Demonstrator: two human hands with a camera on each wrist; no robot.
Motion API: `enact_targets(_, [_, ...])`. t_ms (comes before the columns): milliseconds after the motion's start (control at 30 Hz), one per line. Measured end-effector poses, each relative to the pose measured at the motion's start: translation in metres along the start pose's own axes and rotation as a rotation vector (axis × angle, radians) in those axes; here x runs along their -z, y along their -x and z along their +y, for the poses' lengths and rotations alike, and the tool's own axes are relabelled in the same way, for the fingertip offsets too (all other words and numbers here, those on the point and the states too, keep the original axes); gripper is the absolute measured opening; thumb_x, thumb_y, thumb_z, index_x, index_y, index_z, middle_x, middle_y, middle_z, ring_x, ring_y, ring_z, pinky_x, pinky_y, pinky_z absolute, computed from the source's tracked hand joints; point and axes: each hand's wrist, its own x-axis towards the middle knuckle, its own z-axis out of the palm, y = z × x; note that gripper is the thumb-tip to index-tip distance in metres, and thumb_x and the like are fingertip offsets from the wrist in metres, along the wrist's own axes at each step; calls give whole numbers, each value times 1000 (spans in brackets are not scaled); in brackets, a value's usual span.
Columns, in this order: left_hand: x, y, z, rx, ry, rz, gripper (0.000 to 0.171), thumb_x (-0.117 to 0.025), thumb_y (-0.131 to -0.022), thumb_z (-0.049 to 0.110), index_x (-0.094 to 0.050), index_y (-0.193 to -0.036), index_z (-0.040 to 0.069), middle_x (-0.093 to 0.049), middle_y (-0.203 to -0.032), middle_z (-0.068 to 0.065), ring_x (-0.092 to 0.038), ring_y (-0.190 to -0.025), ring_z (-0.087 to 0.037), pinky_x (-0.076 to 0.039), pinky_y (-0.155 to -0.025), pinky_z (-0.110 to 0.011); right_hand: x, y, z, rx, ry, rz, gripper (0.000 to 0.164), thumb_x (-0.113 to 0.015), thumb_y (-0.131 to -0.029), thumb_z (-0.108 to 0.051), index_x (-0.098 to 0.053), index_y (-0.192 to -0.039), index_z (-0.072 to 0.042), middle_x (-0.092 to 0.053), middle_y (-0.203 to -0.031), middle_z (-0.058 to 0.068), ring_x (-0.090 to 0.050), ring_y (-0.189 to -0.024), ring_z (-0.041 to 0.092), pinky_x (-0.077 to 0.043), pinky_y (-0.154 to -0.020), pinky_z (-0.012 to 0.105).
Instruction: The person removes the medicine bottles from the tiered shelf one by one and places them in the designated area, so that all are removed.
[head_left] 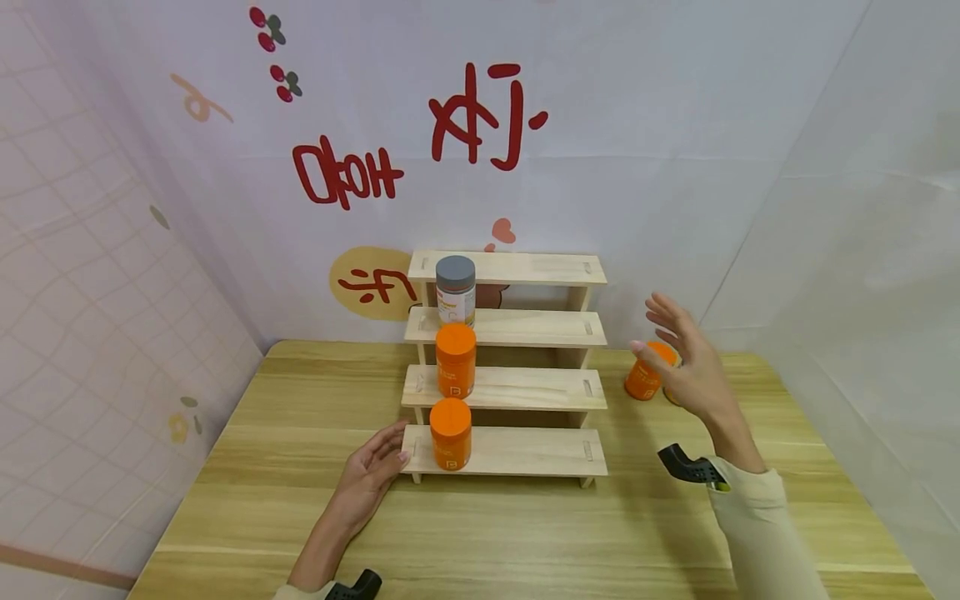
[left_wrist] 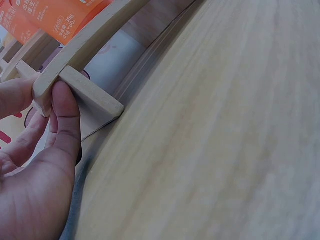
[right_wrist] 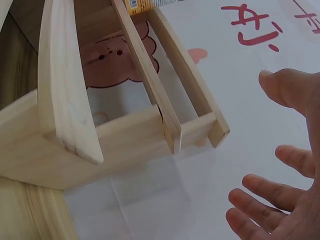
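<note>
A four-tier wooden step rack [head_left: 532, 450] stands on the table. My left hand [head_left: 367, 475] is at the left end of its lowest board; in the left wrist view, thumb and fingers pinch that board end [left_wrist: 50, 82]. One orange jar [head_left: 451, 437] stands on the lowest tier and another orange jar [head_left: 456, 367] on the second. Higher up is a clear jar with a grey lid [head_left: 456, 287]. My right hand [head_left: 693, 371] is raised to the right of the rack, fingers spread and holding nothing. It partly covers an orange jar [head_left: 642, 381] on the table.
Part of a second jar [head_left: 672, 395] shows behind the right hand. A white printed backdrop [head_left: 675, 167] closes off the back and sides of the wooden table [head_left: 495, 542]. The rack's open side frame [right_wrist: 130, 130] appears in the right wrist view.
</note>
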Motion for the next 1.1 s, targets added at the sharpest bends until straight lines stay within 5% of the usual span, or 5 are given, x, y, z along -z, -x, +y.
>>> enact_targets(600, [0,0,-1,10,14,2,67,-63,-101,5,-29,-158,-2,-50,-136,-8,-62,-117,-5,-56,-98,-21,-35,-20,-21,143,-105,-54,77,-71,-95,-4,-34,-161,-19,-45,-158,15,-45,-143,36,-40,-115,18])
enact_targets(833, [0,0,0,17,19,3,67,-63,-101,5,-29,-158,-2,-51,-135,-7,-62,-117,-6,-56,-98,-21,-46,-26,-31,100,-132,-93,74,-71,-97,-13,-34,-159,-30,-46,-158,9,-45,-144,32,-38,-113,14])
enact_targets(1033, [0,0,-1,6,18,1,66,-62,-101,4,-30,-158,-2,-51,-134,-5,-62,-116,-4,-56,-97,-21,-57,-32,-35,115,-150,-109,72,-70,-98,-14,-35,-159,-30,-48,-157,9,-46,-143,34,-40,-119,51])
enact_targets(1100, [0,0,-1,4,15,3,65,-62,-101,4,-30,-158,-3,-51,-134,-5,-62,-116,-4,-56,-97,-21,-61,-34,-37,120,-156,-115,71,-70,-98,-15,-36,-159,-30,-49,-155,9,-47,-143,34,-39,-118,56])
